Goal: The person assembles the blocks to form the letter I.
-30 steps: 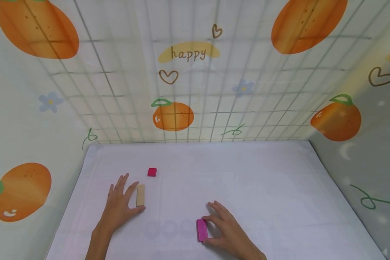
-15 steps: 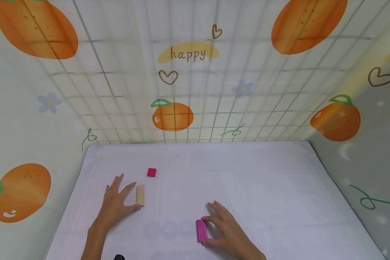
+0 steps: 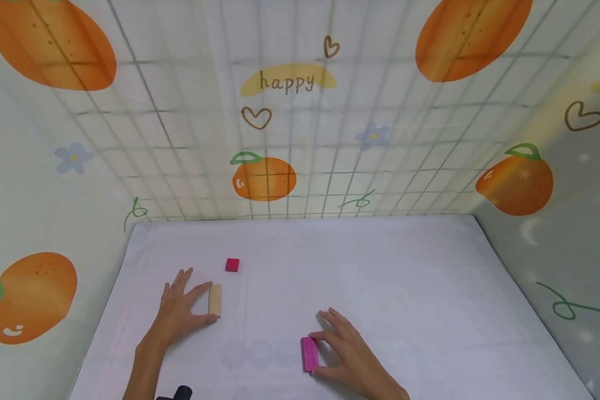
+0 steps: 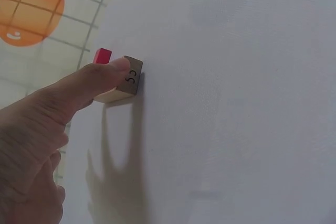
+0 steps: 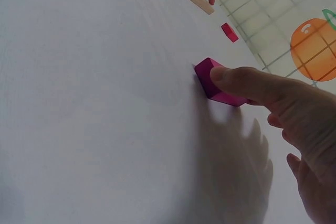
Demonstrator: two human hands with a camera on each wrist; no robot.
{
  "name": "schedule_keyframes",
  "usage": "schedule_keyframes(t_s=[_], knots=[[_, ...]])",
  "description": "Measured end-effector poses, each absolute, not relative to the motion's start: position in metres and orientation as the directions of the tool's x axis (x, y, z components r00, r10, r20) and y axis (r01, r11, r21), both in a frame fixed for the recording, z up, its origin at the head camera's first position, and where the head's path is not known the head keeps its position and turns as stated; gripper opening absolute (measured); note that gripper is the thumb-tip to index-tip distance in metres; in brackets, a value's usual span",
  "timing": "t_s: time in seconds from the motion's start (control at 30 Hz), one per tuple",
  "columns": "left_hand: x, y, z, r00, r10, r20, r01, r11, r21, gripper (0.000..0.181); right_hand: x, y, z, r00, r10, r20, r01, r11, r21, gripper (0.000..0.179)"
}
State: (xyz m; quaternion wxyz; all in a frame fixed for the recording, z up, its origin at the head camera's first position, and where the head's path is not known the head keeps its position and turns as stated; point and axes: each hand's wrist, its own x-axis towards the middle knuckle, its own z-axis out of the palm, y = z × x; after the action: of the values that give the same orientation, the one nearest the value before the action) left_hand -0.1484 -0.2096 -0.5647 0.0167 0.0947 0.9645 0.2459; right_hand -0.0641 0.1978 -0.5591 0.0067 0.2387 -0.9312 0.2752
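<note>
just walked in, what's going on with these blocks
A person is working with both hands at a white-covered table. The left hand pinches a pale wooden block by its two ends, and the right hand holds a magenta block the same way. Both blocks appear to rest on the table, well apart. A small red block lies beyond the wooden one, untouched.

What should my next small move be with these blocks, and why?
Probably ease the pink block toward the tan block: your right hand pinches it by its ends, your left hand likewise holds the tan one, and the two blocks lie apart.
</note>
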Motion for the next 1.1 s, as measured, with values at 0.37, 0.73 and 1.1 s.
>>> schedule_keyframes(t_s=[0.37, 0.73, 1.1], knots=[[-0.1481, -0.2101, -0.5637, -0.979, 0.204, 0.006, 0.181, 0.854, 0.488, 0.079, -0.0643, 0.1978, -0.5589, -0.887, -0.442, 0.136, -0.446, 0.741, -0.502, 0.054], [-0.1511, -0.2072, -0.5714, -0.979, 0.203, 0.012, 0.182, 0.850, 0.494, 0.078, -0.0642, 0.1963, -0.5584, -0.885, -0.438, 0.158, -0.456, 0.743, -0.491, 0.054], [-0.1497, -0.2062, -0.5690, -0.980, 0.200, -0.007, 0.171, 0.854, 0.492, 0.081, -0.0637, 0.1961, -0.5591, -0.883, -0.437, 0.169, -0.461, 0.744, -0.483, 0.054]])
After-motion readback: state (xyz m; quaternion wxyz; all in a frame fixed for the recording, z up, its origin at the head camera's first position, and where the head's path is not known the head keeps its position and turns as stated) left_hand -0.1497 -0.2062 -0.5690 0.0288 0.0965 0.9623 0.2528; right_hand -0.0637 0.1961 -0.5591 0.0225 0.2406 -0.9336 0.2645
